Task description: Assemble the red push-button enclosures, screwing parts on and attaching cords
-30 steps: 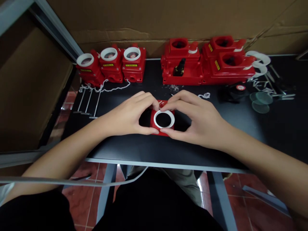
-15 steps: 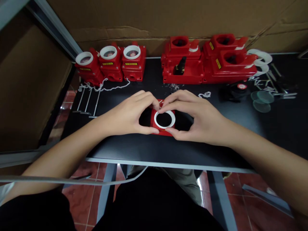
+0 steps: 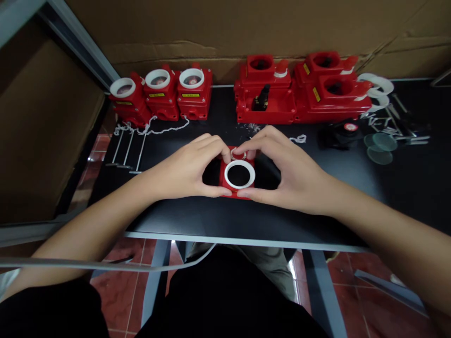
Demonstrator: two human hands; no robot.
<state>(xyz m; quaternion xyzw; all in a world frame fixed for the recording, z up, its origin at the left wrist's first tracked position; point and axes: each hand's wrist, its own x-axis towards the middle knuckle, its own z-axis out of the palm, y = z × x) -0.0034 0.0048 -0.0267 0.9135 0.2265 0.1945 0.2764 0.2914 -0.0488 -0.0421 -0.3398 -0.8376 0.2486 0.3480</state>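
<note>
In front of me on the black tabletop lies a small red housing cover (image 3: 222, 175). A white ring (image 3: 239, 187) sits on its top face, with a dark opening inside. My left hand (image 3: 188, 166) grips the cover's left side, thumb at the front and fingers bent at the back. From the other side my right hand (image 3: 299, 173) curls round it, thumb against the front of the ring and fingertips at a round red part (image 3: 238, 154) behind it. The cover's right side is partly hidden by shadow and fingers.
Several red boxes with white rings (image 3: 158, 79) stand at back left, with cords and metal rods (image 3: 129, 150) before them. Larger red housings (image 3: 269, 112) line the back. On the right are a black part (image 3: 340, 135), glass discs (image 3: 380, 149), screws and white rings (image 3: 382, 84).
My right fingertips have moved off the back of the white ring to the round red part behind it. The right thumb has shifted slightly left. My left hand has hardly moved.
</note>
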